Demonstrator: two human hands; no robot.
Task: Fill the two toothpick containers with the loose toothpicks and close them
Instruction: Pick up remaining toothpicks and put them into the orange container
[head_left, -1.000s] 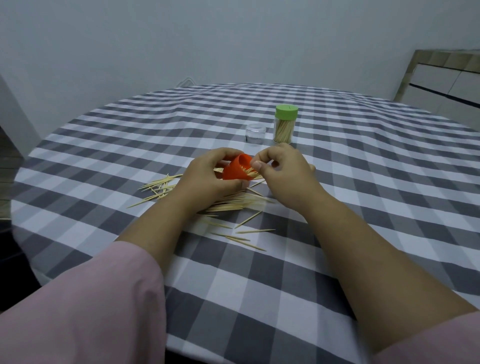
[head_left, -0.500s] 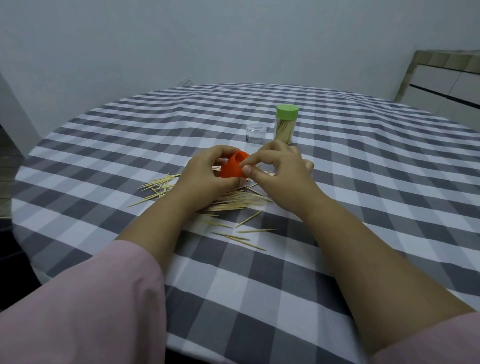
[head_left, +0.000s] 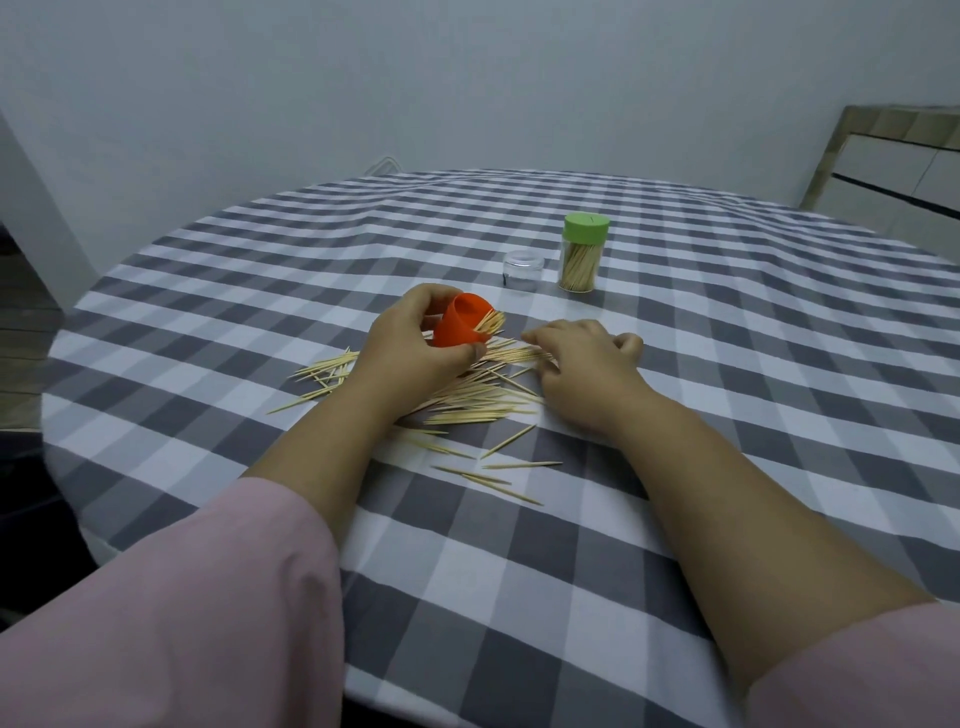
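Grey-and-white checked cloth (head_left: 675, 415) covers a round table before a plain wall. Left hand (head_left: 410, 348) grips an orange cup (head_left: 460, 327), tilted on its side with its mouth facing right, a few toothpick tips poking out of it. Right hand (head_left: 582, 374) lies just beside it, palm down, curled fingers on the loose toothpicks (head_left: 467, 400); whether they pinch any is unclear. These toothpicks spread under and between both hands, with stragglers nearer the person. Beyond the hands stand one green-lidded jar (head_left: 582, 254), closed and holding toothpicks, and one small clear piece (head_left: 522, 270) left of it. Pink sleeves (head_left: 171, 613) fill the foreground.
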